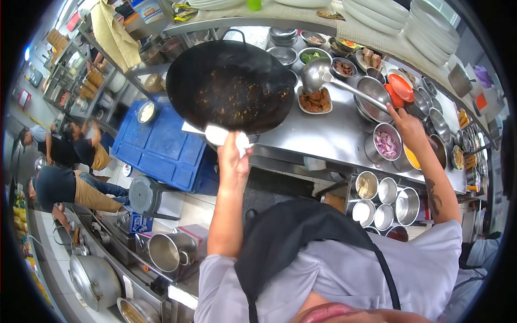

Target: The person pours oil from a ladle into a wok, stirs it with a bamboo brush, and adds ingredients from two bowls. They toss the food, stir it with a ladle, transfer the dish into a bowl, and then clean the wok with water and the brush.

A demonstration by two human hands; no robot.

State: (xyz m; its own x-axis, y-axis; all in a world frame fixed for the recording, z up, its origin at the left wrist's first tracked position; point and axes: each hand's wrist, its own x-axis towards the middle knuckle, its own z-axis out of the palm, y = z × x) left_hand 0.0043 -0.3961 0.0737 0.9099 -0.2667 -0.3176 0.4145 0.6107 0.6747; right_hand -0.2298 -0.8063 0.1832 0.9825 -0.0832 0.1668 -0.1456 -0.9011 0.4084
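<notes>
With a folded white cloth (218, 134) in its grip, my left hand (233, 159) is closed at the near rim of a large black wok (231, 81). Brown bits of food residue cling to the wok's inside, and it is tilted toward me. My right hand (405, 128) is wrapped round the end of a long-handled steel ladle (319, 75). The ladle's bowl hangs just above a white square dish of brown paste (315, 101). Below my right hand stands a metal pot of chopped purple onion (385, 142).
Small bowls of ingredients (343, 67) crowd the steel counter (301, 137). Plates (431, 32) are stacked on the shelf above. A blue lidded bin (161, 145) and a grey stool (145, 194) stand at left. Several metal containers (383, 217) sit below the counter; other people (70, 188) are at far left.
</notes>
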